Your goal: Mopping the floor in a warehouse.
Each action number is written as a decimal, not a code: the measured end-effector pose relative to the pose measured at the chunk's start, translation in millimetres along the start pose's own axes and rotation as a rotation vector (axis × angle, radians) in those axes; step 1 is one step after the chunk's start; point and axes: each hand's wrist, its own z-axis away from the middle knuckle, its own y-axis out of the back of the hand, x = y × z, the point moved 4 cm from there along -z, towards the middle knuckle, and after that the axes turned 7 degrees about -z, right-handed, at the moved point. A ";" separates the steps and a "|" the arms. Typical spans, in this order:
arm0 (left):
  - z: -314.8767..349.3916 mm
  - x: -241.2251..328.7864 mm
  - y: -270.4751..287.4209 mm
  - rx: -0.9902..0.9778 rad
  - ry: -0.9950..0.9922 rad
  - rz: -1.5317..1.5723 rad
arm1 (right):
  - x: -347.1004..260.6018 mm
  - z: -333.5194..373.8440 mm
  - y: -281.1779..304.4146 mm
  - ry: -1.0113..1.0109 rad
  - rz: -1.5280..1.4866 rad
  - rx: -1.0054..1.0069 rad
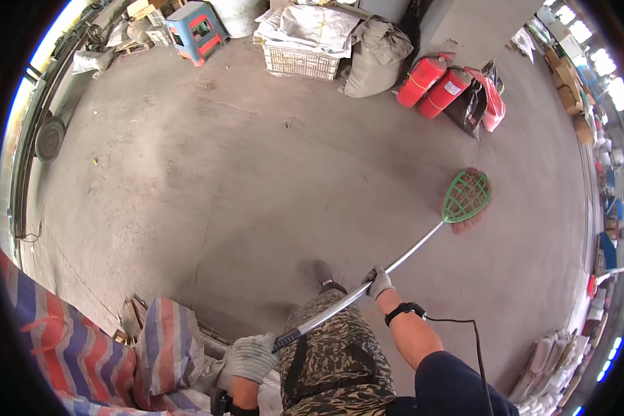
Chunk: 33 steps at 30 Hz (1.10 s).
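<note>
Head view — one broom (414,246), green fan-shaped plastic head, silver metal handle (326,315), reaching rightward over the grey floor (291,180).
Grey-gloved left hand (254,357) and grey-gloved right hand (378,283) curl fingers round its handle; bristles (468,227) pressed evenly should sweep best — beyond, two red cylindrical fire extinguishers (423,80), one blue-and-red plastic stool (192,23).

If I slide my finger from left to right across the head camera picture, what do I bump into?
Round grey disc, blue-and-red stool, gloved left hand, gloved right hand, green broom head, brown cardboard box.
</note>
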 end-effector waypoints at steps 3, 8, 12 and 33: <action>8.0 7.1 -2.4 -0.027 0.027 -0.016 | 4.9 -6.6 1.9 -0.070 0.006 0.028; 91.2 -20.5 -9.4 -0.141 0.371 0.007 | 110.1 15.3 -2.7 -0.172 0.552 -0.180; 197.6 -39.0 -54.4 -0.029 0.422 0.018 | 237.3 -25.4 22.7 -0.158 0.617 -0.175; 345.6 -49.1 -118.6 0.438 0.684 -0.378 | 291.7 164.7 0.9 -0.309 0.533 -0.454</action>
